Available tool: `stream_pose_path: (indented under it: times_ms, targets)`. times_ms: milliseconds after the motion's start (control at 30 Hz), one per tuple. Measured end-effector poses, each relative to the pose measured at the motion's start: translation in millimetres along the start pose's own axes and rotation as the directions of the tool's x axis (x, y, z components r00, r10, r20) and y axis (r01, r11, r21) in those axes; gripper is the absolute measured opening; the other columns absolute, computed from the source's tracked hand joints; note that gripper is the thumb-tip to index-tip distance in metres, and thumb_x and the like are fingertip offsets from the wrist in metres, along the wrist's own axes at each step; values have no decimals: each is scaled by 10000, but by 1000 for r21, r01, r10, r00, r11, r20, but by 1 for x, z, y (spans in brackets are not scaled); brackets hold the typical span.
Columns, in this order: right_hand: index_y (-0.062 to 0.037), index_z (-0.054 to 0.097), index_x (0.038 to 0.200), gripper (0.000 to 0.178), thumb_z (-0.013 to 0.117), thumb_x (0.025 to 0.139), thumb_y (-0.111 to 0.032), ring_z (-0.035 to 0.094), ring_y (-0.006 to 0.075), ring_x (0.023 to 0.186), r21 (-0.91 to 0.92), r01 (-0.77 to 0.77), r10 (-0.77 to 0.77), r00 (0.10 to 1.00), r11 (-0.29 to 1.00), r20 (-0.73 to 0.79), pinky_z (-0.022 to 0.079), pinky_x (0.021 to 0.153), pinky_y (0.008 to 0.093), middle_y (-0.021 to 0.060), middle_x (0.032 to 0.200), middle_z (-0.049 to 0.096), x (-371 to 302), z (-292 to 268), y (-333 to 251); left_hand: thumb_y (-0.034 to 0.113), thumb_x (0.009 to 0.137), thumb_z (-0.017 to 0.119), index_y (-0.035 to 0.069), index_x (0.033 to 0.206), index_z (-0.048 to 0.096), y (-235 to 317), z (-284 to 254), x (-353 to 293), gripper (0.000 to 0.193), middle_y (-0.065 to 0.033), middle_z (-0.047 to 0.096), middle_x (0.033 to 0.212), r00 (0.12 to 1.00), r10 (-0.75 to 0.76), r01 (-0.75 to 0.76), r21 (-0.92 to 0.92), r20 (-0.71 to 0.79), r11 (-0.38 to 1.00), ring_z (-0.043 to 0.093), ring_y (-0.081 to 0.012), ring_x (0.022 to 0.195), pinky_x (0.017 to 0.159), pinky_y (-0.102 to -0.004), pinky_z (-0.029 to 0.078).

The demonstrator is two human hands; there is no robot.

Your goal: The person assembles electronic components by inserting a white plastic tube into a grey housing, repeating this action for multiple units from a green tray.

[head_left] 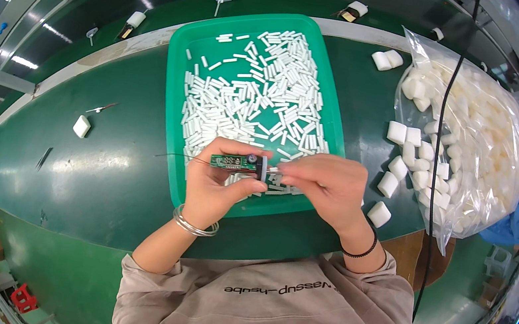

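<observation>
My left hand (215,181) grips a small green circuit board (233,161) by its lower edge, over the near part of a green plastic tray (181,50). A thin wire trails from the board to the left. My right hand (330,183) pinches the board's right end, fingertips on a small white tube (273,171) beside a dark round part. The tray holds several short white tubes (264,89) piled loosely. Both hands hover just above the tray's front rim.
A clear plastic bag (477,141) of white foam blocks lies to the right, with loose blocks (399,169) spilled beside it. A black cable (438,155) hangs across the bag. One foam block (81,126) lies at left on the green table (91,164). A conveyor runs behind.
</observation>
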State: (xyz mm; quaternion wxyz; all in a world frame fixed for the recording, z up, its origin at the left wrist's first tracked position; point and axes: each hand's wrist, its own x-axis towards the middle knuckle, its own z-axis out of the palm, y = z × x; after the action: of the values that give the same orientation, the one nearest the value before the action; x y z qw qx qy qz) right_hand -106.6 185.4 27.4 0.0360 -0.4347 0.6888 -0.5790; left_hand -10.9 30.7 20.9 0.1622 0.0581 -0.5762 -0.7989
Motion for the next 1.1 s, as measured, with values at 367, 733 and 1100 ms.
stream_pose_path:
  times_ms: [367, 733, 1100]
  targets:
    - [-65, 579, 912, 269, 648, 705, -221, 572, 265, 714, -930, -362, 267, 903, 57, -336, 453, 595, 371, 96, 779, 600, 3, -113, 51, -101, 647, 618, -11, 969, 477, -2, -5, 8, 363, -191, 564, 991, 984, -138, 135, -29, -109, 990, 585, -188, 821, 715, -306, 520]
    - [32, 523, 1028, 332, 601, 707, 74, 563, 131, 850, 393, -332, 383, 922, 857, -56, 475, 723, 231, 85, 963, 572, 14, -30, 15, -30, 655, 656, 21, 923, 498, -9, -13, 3, 315, -120, 524, 1017, 991, -20, -22, -316, -129, 948, 553, -186, 862, 724, -290, 518]
    - [23, 548, 994, 395, 721, 642, -19, 601, 146, 762, 318, -142, 188, 975, 938, -120, 498, 680, 253, 107, 898, 592, -7, 28, 2, 1, 589, 729, 13, 874, 512, -7, -20, -2, 358, -145, 596, 910, 983, 168, -168, 6, -71, 986, 577, -208, 863, 779, -319, 468]
